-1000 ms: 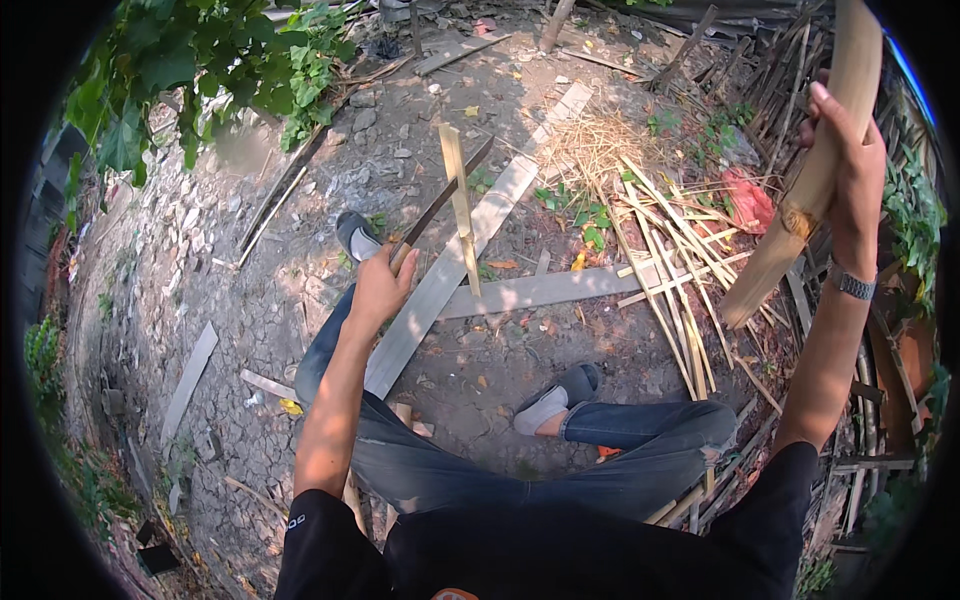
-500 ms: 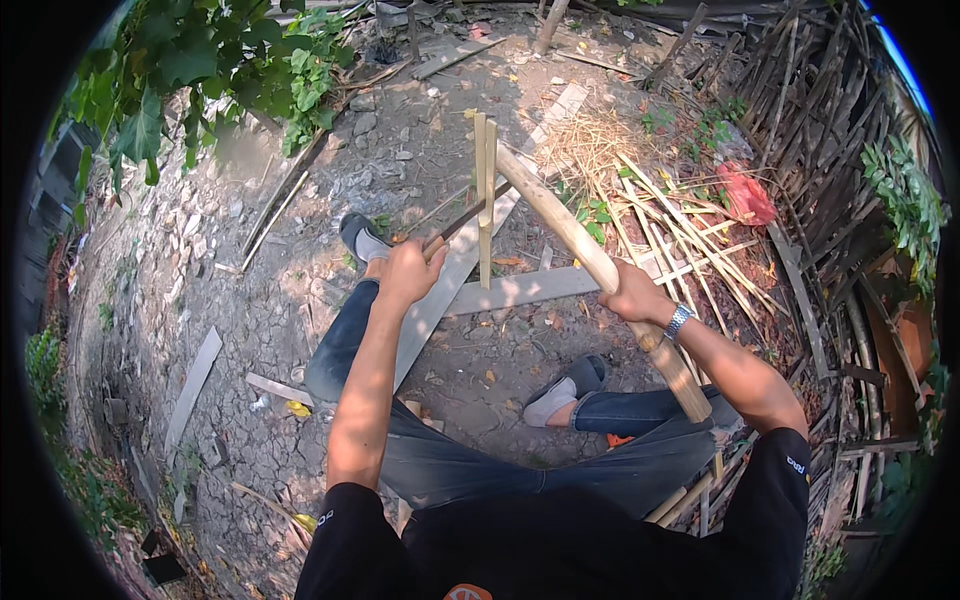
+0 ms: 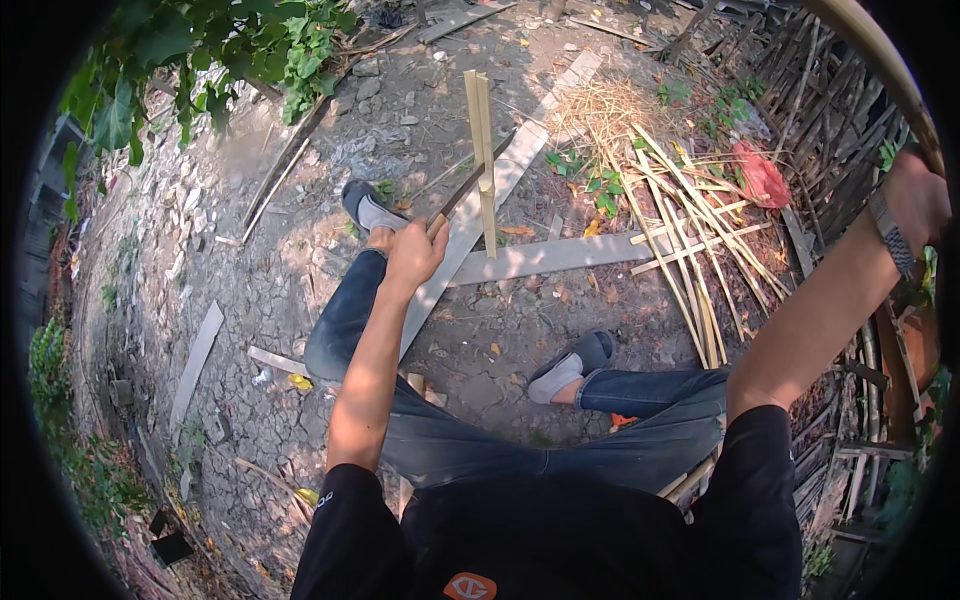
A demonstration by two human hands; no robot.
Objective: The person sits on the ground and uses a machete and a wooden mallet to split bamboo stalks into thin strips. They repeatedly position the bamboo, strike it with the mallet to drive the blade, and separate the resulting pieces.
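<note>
Two hands: my left hand clamps the knife, right hand wraps raised pole
Stick: knife midway down, likely splitting
Pole: strike probably needs knife steady

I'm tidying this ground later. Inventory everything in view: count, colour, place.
upright wood: one, seemingly split, pale, near centre
knife: one, dark and brown, against the upright wood
pole: one, yellowish, upper right edge
long boards: two, grey, centre ground
short board: one, grey, left ground
strips: many, pale yellow, right of centre
shavings: one heap, straw-coloured, above the strips
plastic: one piece, red, beside the strips
sticks: many, grey-brown, far right
stones: many, pale, left ground
vine: one mass, green, upper left
shoes: two, dark and grey, centre
jeans: one pair, blue, lower centre
shirt: one, black, bottom
watch: one, grey, far right
left hand: one, fingers round the knife handle
right hand: one, at the pole, far right
</note>
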